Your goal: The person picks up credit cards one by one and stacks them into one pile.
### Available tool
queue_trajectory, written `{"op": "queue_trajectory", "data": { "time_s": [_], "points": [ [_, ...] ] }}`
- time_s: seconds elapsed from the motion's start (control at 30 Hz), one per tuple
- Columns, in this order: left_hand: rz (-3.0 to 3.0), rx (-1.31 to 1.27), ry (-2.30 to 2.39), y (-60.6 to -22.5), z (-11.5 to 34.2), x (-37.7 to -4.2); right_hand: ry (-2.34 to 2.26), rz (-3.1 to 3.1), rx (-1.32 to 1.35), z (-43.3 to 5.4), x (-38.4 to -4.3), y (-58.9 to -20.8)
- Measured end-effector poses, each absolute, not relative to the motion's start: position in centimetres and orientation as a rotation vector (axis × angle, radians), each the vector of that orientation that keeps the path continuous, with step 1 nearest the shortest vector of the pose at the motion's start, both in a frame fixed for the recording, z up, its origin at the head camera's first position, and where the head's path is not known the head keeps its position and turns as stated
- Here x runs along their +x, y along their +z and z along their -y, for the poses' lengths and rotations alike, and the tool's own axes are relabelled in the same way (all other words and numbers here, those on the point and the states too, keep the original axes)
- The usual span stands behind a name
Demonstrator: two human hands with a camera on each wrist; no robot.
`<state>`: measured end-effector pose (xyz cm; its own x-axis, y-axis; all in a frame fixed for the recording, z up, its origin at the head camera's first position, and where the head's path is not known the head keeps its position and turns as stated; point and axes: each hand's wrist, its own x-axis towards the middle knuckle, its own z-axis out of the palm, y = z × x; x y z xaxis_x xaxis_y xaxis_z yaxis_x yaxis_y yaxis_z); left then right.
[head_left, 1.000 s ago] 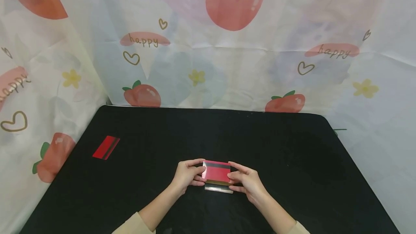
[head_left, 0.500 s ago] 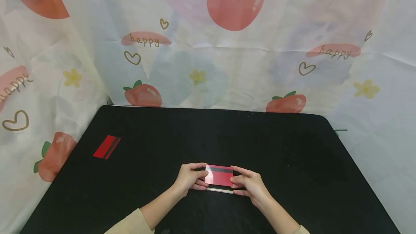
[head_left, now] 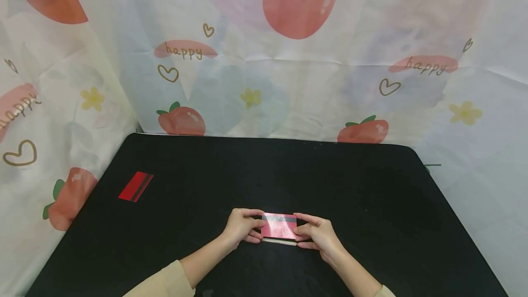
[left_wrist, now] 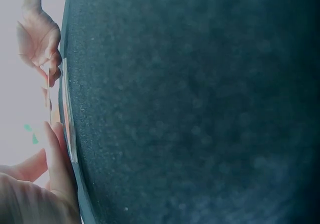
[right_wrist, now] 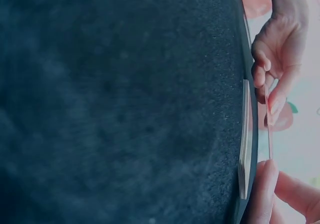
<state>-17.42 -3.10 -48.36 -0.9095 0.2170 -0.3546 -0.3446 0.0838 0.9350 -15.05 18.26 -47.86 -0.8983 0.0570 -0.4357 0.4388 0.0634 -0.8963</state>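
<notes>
Between my two hands is a red magnetic-stripe card (head_left: 278,228), glossy with glare on its face and a dark stripe along its far side. My left hand (head_left: 241,226) pinches its left end between thumb and fingers. The right hand (head_left: 316,233) pinches the other end the same way. Just beneath the card lies a small stack of cards (head_left: 279,242), mostly hidden in the head view with only its near edge showing. From the right wrist, the held card shows edge-on as a thin line, apart from the layered stack (right_wrist: 244,144) on the table.
Another red card (head_left: 136,187) with a dark stripe lies at the far left of the black table (head_left: 330,178). A fruit-patterned curtain (head_left: 288,86) rises behind the table and along its left side.
Both hands have come slightly nearer and down with the card, which now covers more of the stack in the head view. Glare has spread over its face. The far-left card stays put.
</notes>
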Motion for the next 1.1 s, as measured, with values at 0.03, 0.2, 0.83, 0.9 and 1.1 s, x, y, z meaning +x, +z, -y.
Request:
{"op": "queue_trajectory", "data": {
  "time_s": [0.03,0.2,0.83,0.9,1.1],
  "points": [
    [-1.971,-0.126,1.876,-48.41,3.07,-17.45,-1.906,-2.061,0.499,-18.27,-15.06,-47.88],
    [-1.978,-0.131,1.865,-48.71,2.97,-17.59,-1.901,-2.053,0.485,-18.38,-15.13,-48.08],
    [-1.948,-0.109,1.854,-49.07,3.22,-17.73,-1.818,-2.099,0.473,-18.76,-15.23,-48.49],
    [-1.953,-0.108,1.845,-49.14,3.21,-17.74,-1.794,-2.111,0.476,-18.78,-15.3,-48.56],
    [-1.963,-0.127,1.82,-49.25,3.15,-17.85,-1.743,-2.155,0.493,-18.7,-15.45,-48.54]
  ]
}}
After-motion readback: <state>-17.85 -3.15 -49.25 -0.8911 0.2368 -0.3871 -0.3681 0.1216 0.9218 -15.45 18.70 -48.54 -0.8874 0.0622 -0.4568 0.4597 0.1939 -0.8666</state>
